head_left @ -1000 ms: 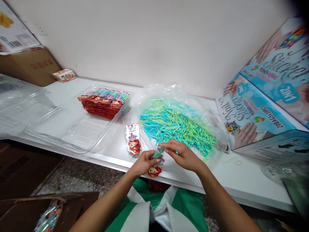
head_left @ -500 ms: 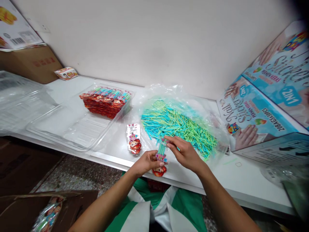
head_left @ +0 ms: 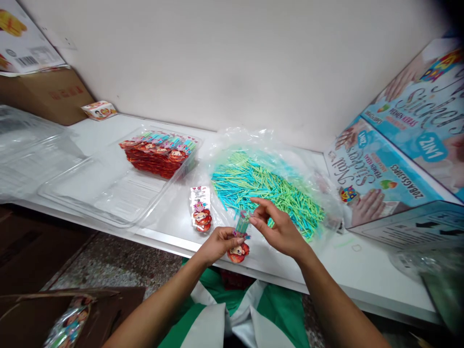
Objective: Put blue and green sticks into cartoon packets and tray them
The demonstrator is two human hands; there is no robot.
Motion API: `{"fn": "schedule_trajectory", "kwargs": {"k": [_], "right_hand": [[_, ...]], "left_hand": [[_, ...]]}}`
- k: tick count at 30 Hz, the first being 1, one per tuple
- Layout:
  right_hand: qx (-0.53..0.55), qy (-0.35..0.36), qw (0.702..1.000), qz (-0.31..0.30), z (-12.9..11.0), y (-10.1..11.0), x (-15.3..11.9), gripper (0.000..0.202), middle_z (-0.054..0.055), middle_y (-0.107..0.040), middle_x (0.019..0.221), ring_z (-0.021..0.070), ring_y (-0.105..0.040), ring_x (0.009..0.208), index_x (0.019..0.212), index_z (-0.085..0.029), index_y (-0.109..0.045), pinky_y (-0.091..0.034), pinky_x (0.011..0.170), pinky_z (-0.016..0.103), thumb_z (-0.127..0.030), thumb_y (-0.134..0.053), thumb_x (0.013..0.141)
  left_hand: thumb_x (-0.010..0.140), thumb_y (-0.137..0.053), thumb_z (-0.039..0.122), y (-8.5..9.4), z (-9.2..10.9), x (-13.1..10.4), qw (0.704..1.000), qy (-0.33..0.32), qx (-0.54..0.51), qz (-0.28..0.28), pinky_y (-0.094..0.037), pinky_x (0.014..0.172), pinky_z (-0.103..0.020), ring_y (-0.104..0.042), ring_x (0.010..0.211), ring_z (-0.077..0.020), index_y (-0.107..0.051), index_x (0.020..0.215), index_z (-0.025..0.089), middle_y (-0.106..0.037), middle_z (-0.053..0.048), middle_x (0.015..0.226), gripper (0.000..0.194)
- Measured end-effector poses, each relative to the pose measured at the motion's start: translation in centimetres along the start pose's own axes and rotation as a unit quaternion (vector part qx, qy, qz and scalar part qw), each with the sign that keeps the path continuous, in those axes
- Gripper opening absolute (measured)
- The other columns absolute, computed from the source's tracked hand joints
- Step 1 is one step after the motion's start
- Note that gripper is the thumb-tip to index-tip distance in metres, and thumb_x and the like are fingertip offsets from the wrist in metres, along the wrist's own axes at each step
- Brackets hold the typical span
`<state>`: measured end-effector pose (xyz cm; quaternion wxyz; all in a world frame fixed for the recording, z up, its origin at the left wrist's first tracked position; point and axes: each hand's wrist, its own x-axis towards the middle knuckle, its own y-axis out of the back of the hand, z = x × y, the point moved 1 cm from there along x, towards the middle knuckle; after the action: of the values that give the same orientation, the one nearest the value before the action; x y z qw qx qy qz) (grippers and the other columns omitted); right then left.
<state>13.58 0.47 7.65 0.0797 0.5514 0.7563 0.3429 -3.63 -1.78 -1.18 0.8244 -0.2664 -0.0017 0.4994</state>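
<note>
My left hand (head_left: 222, 245) pinches a small clear packet (head_left: 242, 226) by its lower part, near the table's front edge. Green and blue sticks show inside it, and a red-haired cartoon head (head_left: 238, 252) forms its bottom end. My right hand (head_left: 277, 226) is at the packet's upper end, index finger raised away from the thumb. The thumb tip is close to the packet's top corner; whether it touches I cannot tell. Just beyond lies a heap of thin green and blue sticks (head_left: 268, 186) on a clear plastic bag (head_left: 250, 137). Left of my hands lie flat character cards (head_left: 201, 210), stacked.
A clear plastic tray (head_left: 90, 212) at the left holds rows of filled packets (head_left: 155, 157). More clear trays (head_left: 32, 150) stand at the far left, before a brown carton (head_left: 47, 94). Printed blue boxes (head_left: 391, 169) stand at the right. The table's front edge (head_left: 159, 244) runs close to me.
My right index finger has lifted off the packet's top and spread from the thumb. My left hand keeps its hold on the packet, which has barely shifted.
</note>
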Motion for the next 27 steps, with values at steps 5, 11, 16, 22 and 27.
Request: {"fn": "schedule_trajectory", "kwargs": {"k": [5,11,16,22,27], "right_hand": [[0.049,0.012,0.999,0.01,0.0,-0.5,0.5,0.023,0.005,-0.064,0.083,0.0168,-0.057,0.077,0.099,-0.024,-0.066,-0.046,0.071,0.032,-0.032,-0.05,0.084],[0.172,-0.082,0.981,0.029,1.0,-1.8,1.1,0.022,0.003,-0.067,0.087,0.0179,-0.06,0.081,0.093,-0.022,-0.068,-0.048,0.073,0.032,-0.036,-0.057,0.08],[0.22,-0.102,0.969,0.041,1.0,-2.8,1.8,0.02,0.003,-0.069,0.088,0.0182,-0.061,0.083,0.09,-0.022,-0.069,-0.047,0.076,0.033,-0.034,-0.06,0.078],[0.272,-0.116,0.953,0.065,0.2,-3.4,3.8,0.017,0.002,-0.069,0.086,0.0186,-0.061,0.084,0.084,-0.021,-0.069,-0.047,0.078,0.034,-0.034,-0.062,0.075],[0.275,-0.098,0.955,0.062,-1.1,-3.8,5.6,0.018,0.002,-0.069,0.084,0.0178,-0.061,0.083,0.085,-0.021,-0.068,-0.047,0.077,0.032,-0.034,-0.062,0.076]], "left_hand": [[0.065,-0.071,0.035,0.1,-0.2,0.0,1.0,0.008,0.002,0.002,-0.045,0.058,-0.024,-0.06,0.06,-0.0144,-0.066,0.083,0.01,-0.067,-0.007,0.071,0.031],[0.065,-0.071,0.033,0.3,-0.2,0.2,1.0,-0.008,0.007,0.003,-0.044,0.059,-0.024,-0.06,0.06,-0.0136,-0.066,0.08,0.01,-0.067,-0.006,0.071,0.028],[0.068,-0.069,0.034,0.7,0.2,0.1,1.0,-0.016,0.013,0.019,-0.047,0.065,-0.028,-0.061,0.064,-0.0162,-0.068,0.082,0.009,-0.068,-0.009,0.074,0.029],[0.068,-0.068,0.036,0.8,1.8,-0.6,0.998,-0.035,0.013,0.048,-0.044,0.057,-0.025,-0.059,0.057,-0.0144,-0.067,0.078,0.009,-0.067,-0.008,0.069,0.029],[0.067,-0.068,0.038,1.3,3.7,-1.2,0.996,-0.048,0.017,0.077,-0.043,0.055,-0.024,-0.056,0.056,-0.0131,-0.065,0.074,0.008,-0.064,-0.006,0.065,0.031]]}}
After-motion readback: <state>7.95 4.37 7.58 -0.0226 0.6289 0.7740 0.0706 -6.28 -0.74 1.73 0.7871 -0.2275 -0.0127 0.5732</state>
